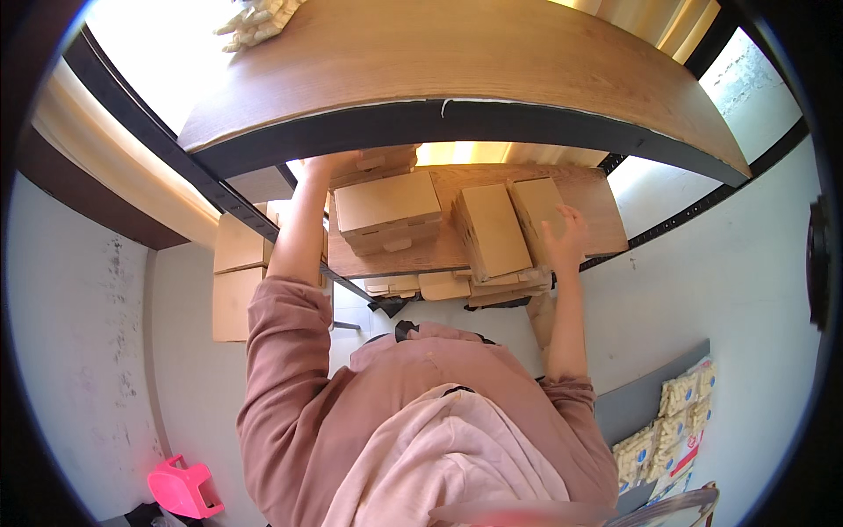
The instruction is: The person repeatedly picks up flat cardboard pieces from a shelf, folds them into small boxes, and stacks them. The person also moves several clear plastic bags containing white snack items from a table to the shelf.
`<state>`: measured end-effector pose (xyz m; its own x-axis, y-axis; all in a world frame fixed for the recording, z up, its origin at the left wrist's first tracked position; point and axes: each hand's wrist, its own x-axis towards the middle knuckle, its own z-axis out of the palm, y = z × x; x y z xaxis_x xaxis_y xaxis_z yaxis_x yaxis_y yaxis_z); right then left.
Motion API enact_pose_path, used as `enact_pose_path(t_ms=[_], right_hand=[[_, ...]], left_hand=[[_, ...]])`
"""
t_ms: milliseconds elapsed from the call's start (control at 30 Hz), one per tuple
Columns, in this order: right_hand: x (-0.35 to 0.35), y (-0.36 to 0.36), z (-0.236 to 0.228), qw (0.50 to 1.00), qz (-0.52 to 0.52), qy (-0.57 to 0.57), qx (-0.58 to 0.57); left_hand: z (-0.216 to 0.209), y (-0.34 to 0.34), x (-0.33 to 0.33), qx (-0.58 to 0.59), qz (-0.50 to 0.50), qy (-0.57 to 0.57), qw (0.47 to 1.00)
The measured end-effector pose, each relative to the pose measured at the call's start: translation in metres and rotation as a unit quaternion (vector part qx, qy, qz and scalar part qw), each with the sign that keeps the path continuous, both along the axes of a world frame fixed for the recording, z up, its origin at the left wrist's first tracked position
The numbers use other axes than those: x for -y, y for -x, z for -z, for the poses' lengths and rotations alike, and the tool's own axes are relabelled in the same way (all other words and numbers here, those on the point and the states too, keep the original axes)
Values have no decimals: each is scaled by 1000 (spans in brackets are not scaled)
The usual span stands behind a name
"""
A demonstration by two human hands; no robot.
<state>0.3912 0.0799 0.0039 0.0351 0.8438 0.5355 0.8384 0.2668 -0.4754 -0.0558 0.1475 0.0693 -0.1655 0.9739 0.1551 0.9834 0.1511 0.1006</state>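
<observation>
My left hand (pixel 323 165) reaches under the upper shelf, beside a cardboard box (pixel 373 165) at the back left of the lower shelf. The shelf's edge hides its fingers, so what they hold cannot be seen. In front of that box stands a small stack of brown cardboard boxes (pixel 388 207). My right hand (pixel 569 235) has its fingers apart at the right side of an upright cardboard box (pixel 537 211); whether it touches the box is unclear. Another cardboard box (pixel 494 230) leans close on that box's left.
The wooden upper shelf (pixel 457 53) with its black metal edge overhangs the lower shelf (pixel 593 198). More boxes (pixel 241 272) are stacked at the left. Flattened cardboard (pixel 445 285) lies below. A pink stool (pixel 186 487) and bagged pale items (pixel 667 430) are on the floor.
</observation>
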Motion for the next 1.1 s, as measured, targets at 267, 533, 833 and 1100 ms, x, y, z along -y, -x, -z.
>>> enact_pose_path(t_ms=[267,533,833,1100], right_hand=[[-55,98,4,963,-162,87,-198],[-186,243,3,663,-212,344,-630],[-189,250,-1,702,-179,318,-611],[-75,196,-12,793,-103,240,-551]], left_hand=[[51,13,-12,352,-129,-347,859],[87,17,9,546,-81,-343,760],[87,11,9,566,-74,-355,741],[40,-61,48,516,-68,-367,771]])
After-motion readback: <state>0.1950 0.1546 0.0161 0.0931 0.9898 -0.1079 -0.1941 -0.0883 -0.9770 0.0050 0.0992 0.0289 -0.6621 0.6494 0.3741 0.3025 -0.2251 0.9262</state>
